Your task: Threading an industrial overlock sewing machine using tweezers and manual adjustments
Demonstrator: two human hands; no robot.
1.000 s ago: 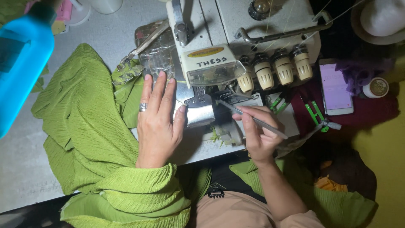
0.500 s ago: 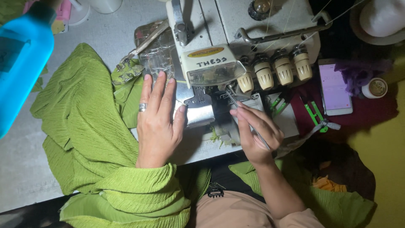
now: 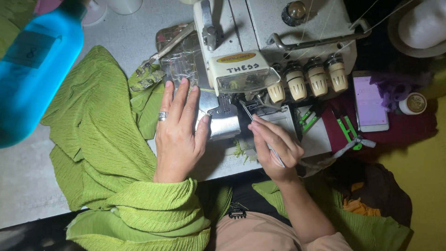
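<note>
Left hand (image 3: 179, 135) flat on grey table (image 3: 28, 186) (dimly lit), right hand (image 3: 274, 148) pinching tweezers (image 3: 247, 111).

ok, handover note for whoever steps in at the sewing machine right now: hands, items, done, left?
Left hand: flat, palm down on the green fabric and machine bed, fingers beside the presser foot.
Right hand: pinching slim tweezers, tip aimed into the looper area under the overlock machine.
Done: fabric is laid at the foot.
Left: tweezer work is unfinished; whether it holds thread cannot be told.
</note>
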